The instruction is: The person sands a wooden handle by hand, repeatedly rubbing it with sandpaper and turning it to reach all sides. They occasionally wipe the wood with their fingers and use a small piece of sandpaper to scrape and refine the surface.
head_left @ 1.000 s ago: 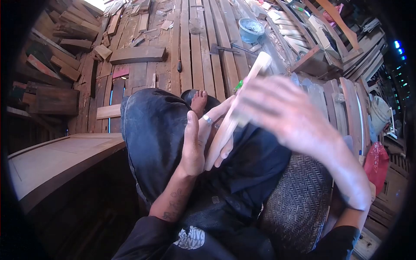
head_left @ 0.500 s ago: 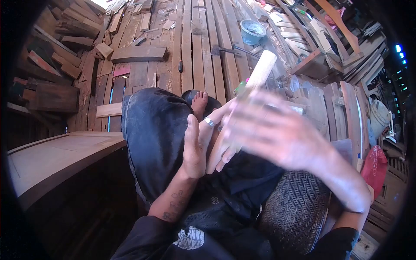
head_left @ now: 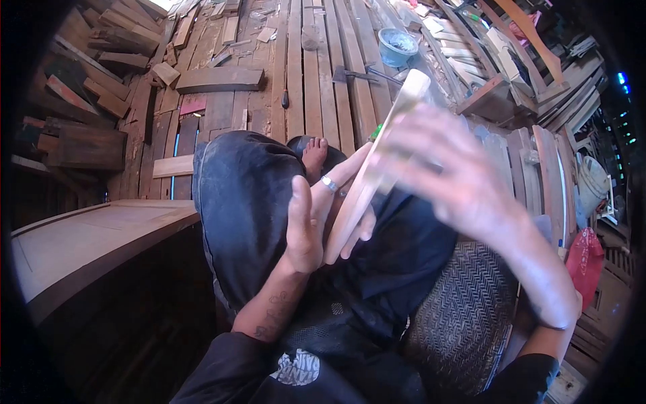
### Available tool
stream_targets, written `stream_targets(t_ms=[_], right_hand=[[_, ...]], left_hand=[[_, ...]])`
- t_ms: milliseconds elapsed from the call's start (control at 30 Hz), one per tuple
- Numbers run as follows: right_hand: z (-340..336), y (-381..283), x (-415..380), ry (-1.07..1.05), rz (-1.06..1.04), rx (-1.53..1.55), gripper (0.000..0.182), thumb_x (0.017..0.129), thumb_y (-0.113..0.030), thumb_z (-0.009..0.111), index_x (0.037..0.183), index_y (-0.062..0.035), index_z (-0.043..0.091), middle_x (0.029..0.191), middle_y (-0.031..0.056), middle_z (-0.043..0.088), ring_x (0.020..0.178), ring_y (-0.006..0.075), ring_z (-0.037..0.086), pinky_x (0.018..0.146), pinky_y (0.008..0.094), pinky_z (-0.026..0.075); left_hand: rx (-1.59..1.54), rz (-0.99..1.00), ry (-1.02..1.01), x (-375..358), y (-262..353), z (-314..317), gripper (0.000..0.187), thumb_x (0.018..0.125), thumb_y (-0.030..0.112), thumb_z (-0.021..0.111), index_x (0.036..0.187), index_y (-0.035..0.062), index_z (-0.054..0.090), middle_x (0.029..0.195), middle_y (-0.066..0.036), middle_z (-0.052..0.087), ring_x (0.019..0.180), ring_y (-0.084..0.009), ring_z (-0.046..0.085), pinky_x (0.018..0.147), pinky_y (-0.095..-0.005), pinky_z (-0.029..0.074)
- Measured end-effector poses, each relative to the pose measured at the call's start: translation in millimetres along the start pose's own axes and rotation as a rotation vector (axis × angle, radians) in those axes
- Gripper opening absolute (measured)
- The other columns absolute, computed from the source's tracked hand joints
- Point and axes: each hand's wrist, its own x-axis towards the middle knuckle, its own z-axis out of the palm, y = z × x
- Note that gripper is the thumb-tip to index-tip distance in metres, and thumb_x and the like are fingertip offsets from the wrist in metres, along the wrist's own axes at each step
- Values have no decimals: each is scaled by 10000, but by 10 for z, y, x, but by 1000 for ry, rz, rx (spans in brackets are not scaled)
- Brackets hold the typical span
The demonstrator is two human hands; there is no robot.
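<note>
A long, pale wooden piece (head_left: 355, 202) with a rounded far end slants over my lap. My left hand (head_left: 315, 219), with a ring on one finger, supports it from below; the thumb is raised and fingertips show on the piece's right side. Over the upper part of the piece is my right hand (head_left: 437, 151), smeared by motion. Whether it holds anything cannot be made out. Something green shows just behind the piece.
On the plank floor (head_left: 293, 40) lie a thick wood block (head_left: 221, 79), a dark-handled tool (head_left: 285, 99) and a hammer-like tool (head_left: 350, 75). A blue bucket (head_left: 397, 47) stands beyond. A wooden panel (head_left: 101, 232) is at left, a woven seat (head_left: 464, 310) at right.
The wooden piece has turned so that its long edge shows more. My right hand has moved slightly up and right along it. My left hand has barely shifted.
</note>
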Motion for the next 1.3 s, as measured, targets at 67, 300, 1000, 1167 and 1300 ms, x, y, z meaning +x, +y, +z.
stream_targets(t_ms=[67,300,1000,1167,1300], right_hand=[[1,94,-24,13,24,-12,354,912,-71,737,1257,-148,739,1243,70,707,1253,272,658,1142,482,541],[129,-463,-78,-55,-5,125,264,953,-158,693,1206,-134,763,1274,39,711,1291,234,646,1208,492,465],[44,-311,-5,-66,108,-54,395,850,-122,768,1216,-262,810,1373,-29,718,1371,244,605,1251,590,375],[57,-91,29,16,154,-91,447,834,-3,737,1211,-230,816,1341,-4,739,1354,265,622,1220,567,415],[-73,-34,44,43,167,-168,450,844,22,725,1214,-215,820,1316,33,751,1325,286,646,1211,564,426]], left_hand=[[201,-40,131,28,81,212,1158,1025,843,211,1625,-144,294,1291,-251,646,847,-191,654,729,-276,534],[331,-38,160,-54,-1,190,818,1149,555,340,1670,-73,270,1519,-175,573,1389,-216,558,1160,-333,422],[179,-134,194,-23,30,112,853,1095,638,284,1503,-90,460,1010,-215,679,653,-174,652,440,-236,451],[129,-194,171,24,40,154,646,1110,407,366,1522,-89,411,1056,-245,673,577,-174,627,403,-238,438],[184,-85,218,63,34,288,567,1115,209,369,1597,-87,336,1210,-265,646,769,-201,681,500,-250,506]])
